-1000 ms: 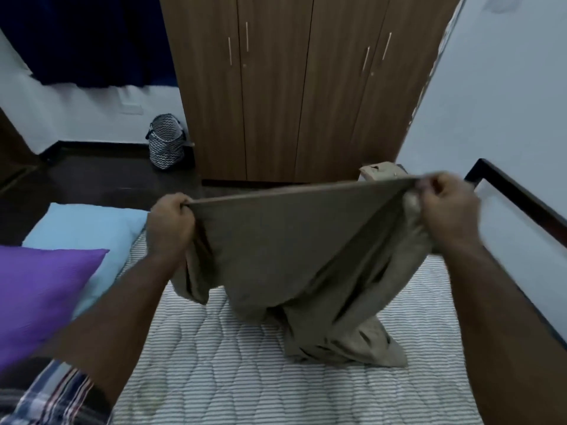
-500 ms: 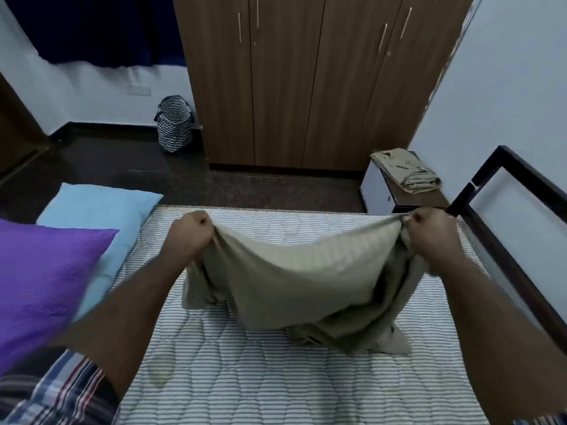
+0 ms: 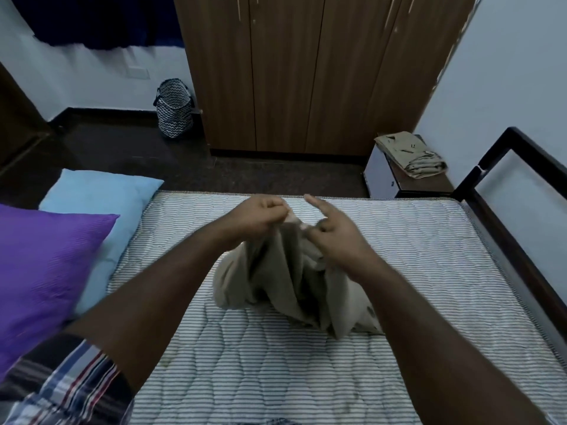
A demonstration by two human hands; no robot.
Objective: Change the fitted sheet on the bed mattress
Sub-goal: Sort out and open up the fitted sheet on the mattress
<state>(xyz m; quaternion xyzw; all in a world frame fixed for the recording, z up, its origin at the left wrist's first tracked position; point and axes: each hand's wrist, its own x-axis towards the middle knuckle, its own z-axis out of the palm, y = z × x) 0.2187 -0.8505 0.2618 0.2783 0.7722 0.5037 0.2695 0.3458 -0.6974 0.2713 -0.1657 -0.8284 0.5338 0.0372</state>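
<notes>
A beige fitted sheet (image 3: 288, 280) hangs bunched over the middle of the bare striped mattress (image 3: 414, 240), its lower folds resting on it. My left hand (image 3: 257, 216) grips the sheet's top edge in a fist. My right hand (image 3: 331, 231) is right beside it and pinches the same bunched edge, with its index finger stretched out. The two hands almost touch above the mattress.
A purple pillow (image 3: 46, 271) and a light blue pillow (image 3: 98, 204) lie at the mattress's left edge. A folded beige cloth (image 3: 411, 154) sits on a bedside table (image 3: 383, 179). The dark bed frame (image 3: 503, 228) runs along the right. A wooden wardrobe (image 3: 306, 72) and a zigzag-patterned basket (image 3: 175, 113) stand beyond.
My hands came together from wide apart, gathering the stretched sheet edge into one bunch. The sheet has dropped lower onto the mattress.
</notes>
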